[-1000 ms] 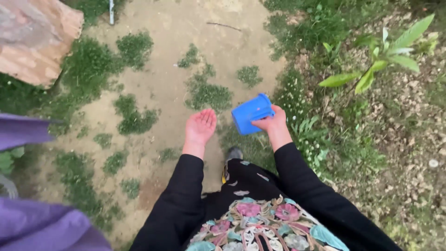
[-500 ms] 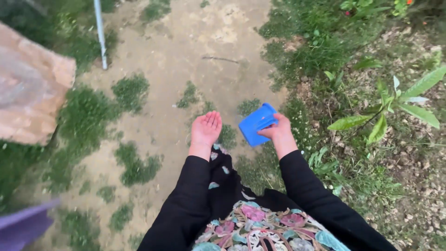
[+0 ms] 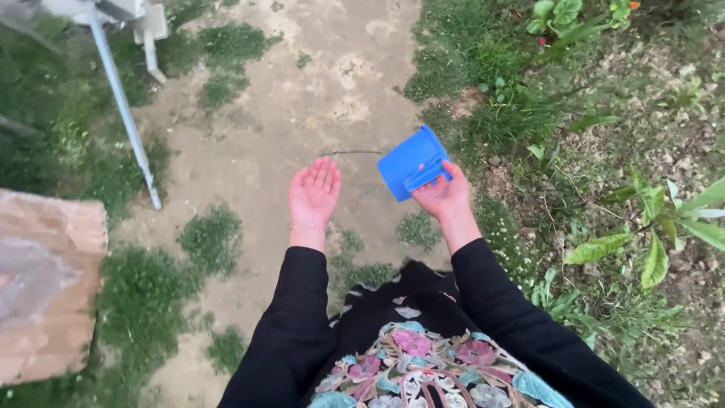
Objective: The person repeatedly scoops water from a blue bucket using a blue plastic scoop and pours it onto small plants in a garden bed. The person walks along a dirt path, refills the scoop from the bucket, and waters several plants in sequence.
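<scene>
The right hand (image 3: 445,198) grips a blue plastic cup (image 3: 411,162) by its handle, fingers curled around the strap and thumb pressed along it, so the cup sits tilted with its open mouth turned down and to the left, held out over the bare ground. The left hand (image 3: 313,193) is released, palm up and flat, fingers together and pointing forward; it holds nothing and lies just beside the cup, a narrow gap of air between fingertips and the cup's lower rim. Both arms come out in black sleeves (image 3: 291,325) above a flowered garment (image 3: 411,363) at the bottom edge of the view. Under and ahead of the hands runs a dirt path (image 3: 302,106), the widest open stretch, dotted with low grass tufts (image 3: 211,238). A thin twig (image 3: 355,153) lies on the dirt between the two hands' far reach. On the right the path ends against thick grass and a leafy plant (image 3: 657,227) close to the right forearm. On the left a slanted white metal pole (image 3: 124,113) plants its foot at the path's edge, well apart from the left hand, and a weathered reddish slab (image 3: 45,279) closes off the near left side.
</scene>
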